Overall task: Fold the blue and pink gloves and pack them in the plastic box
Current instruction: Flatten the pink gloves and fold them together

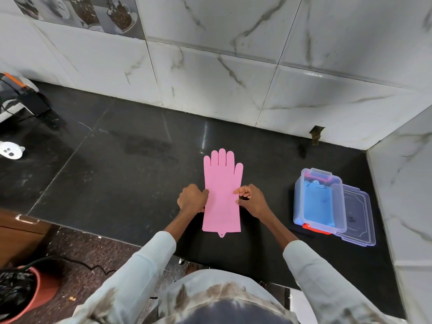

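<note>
A pink glove (222, 183) lies flat on the black counter (117, 171), fingers pointing toward the wall, cuff at the counter's front edge. My left hand (192, 199) pinches its left edge at the middle. My right hand (251, 201) pinches the right edge opposite, index finger resting on the glove. To the right stands a clear plastic box (319, 199) with a folded blue glove (318, 204) lying inside it.
The box's clear lid (360, 216) lies against its right side. Marble-tiled walls close the back and right of the counter. A white round object (10, 149) and a black device with cables (28, 99) sit far left. A bin (21, 293) stands on the floor.
</note>
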The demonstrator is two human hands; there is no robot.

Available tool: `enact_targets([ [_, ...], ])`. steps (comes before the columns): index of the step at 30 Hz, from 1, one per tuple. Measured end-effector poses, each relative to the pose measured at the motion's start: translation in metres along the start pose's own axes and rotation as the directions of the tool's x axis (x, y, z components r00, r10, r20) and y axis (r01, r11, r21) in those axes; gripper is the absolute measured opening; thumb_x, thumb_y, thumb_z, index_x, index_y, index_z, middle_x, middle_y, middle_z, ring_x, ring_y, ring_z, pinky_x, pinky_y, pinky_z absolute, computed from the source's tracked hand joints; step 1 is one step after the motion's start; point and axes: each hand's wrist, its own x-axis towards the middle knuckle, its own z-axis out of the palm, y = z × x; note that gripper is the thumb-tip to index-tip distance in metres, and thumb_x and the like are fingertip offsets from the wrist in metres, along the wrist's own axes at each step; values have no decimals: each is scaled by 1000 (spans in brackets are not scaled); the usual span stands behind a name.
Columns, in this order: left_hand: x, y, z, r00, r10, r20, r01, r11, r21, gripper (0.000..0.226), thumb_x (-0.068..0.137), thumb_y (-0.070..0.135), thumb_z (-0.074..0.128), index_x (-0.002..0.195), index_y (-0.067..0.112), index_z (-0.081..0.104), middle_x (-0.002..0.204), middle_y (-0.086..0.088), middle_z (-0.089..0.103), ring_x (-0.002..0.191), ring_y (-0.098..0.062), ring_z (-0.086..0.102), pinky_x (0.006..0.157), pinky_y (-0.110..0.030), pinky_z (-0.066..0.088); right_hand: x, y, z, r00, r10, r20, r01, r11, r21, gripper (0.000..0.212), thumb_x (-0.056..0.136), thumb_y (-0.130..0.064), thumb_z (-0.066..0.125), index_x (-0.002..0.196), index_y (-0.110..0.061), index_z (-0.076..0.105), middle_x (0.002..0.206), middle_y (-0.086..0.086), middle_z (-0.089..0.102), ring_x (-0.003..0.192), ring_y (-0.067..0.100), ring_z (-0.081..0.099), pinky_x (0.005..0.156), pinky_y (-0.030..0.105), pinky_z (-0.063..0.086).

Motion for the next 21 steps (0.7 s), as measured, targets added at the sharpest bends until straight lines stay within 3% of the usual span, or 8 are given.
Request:
enact_targets([
  [3, 5, -2, -4, 984, -55, 172, 82, 984, -156, 36, 106, 30, 52, 112, 1, 72, 98, -11, 83, 78, -26, 80, 87, -39, 69, 0, 1, 0, 1000, -28, 3, 28, 998, -48, 25, 92, -4, 77, 116, -9, 76, 124, 6, 63, 114, 20, 65, 105, 26, 53],
  [6, 7, -5, -10, 941, -23, 339, 150, 922, -356, 40, 103, 4, 39, 121, -9, 72, 88, -11, 71, 64, -18, 59, 68, -29, 56, 0, 1, 1, 999, -42, -6, 41, 995, -93, 22, 95, -8, 74, 117, -11, 76, 122, 6, 62, 110, 19, 65, 104, 27, 54],
  [8, 5, -6, -12, 940, 70, 335, 57, 933, -356, 41, 101, -9, 33, 116, -5, 71, 97, -13, 68, 71, -17, 58, 70, -29, 55, 1, 2, 1, 998, -56, -19, 53, 989, -138, 20, 101, -10, 67, 119, -12, 77, 123, 7, 61, 108, 20, 65, 103, 26, 54],
  [10, 3, -11, -10, 937, 225, 267, -133, 936, -325, 35, 98, -16, 38, 115, -6, 67, 107, -14, 70, 86, -26, 65, 81, -38, 58, 0, 3, 1, 998, -68, -20, 63, 983, -172, 24, 106, -8, 58, 121, -11, 77, 124, 9, 60, 109, 23, 66, 104, 30, 55],
  [13, -2, -23, -1, 878, 458, 139, -430, 882, -193, 18, 97, -2, 67, 114, 1, 63, 116, -9, 71, 100, -31, 71, 93, -45, 63, -3, 6, -1, 995, -95, -9, 92, 977, -195, 30, 107, -2, 53, 124, -12, 76, 123, 11, 60, 110, 25, 66, 105, 33, 56],
  [16, -5, -33, 7, 823, 568, 15, -564, 820, -94, 41, 95, 15, 79, 126, 14, 54, 130, 0, 55, 109, -20, 62, 99, -36, 60, -5, 8, -2, 994, -110, 7, 109, 970, -217, 33, 106, 0, 53, 126, -15, 75, 122, 10, 60, 108, 24, 66, 103, 31, 57],
  [18, -4, -36, 10, 769, 640, -8, -638, 767, 71, 59, 98, 23, 77, 149, 19, 48, 146, -2, 42, 130, -19, 51, 115, -36, 50, -5, 9, -4, 993, -119, 10, 118, 966, -230, 35, 106, 0, 53, 128, -16, 75, 122, 9, 60, 106, 23, 66, 101, 30, 58],
  [21, -2, -39, 10, 690, 715, 114, -686, 596, 417, 54, 112, 38, 49, 164, 36, 37, 170, -2, 23, 160, -23, 23, 130, -41, 29, -8, 12, -6, 986, -167, 12, 164, 951, -261, 38, 105, 0, 54, 130, -18, 74, 121, 8, 61, 104, 20, 65, 98, 28, 58],
])
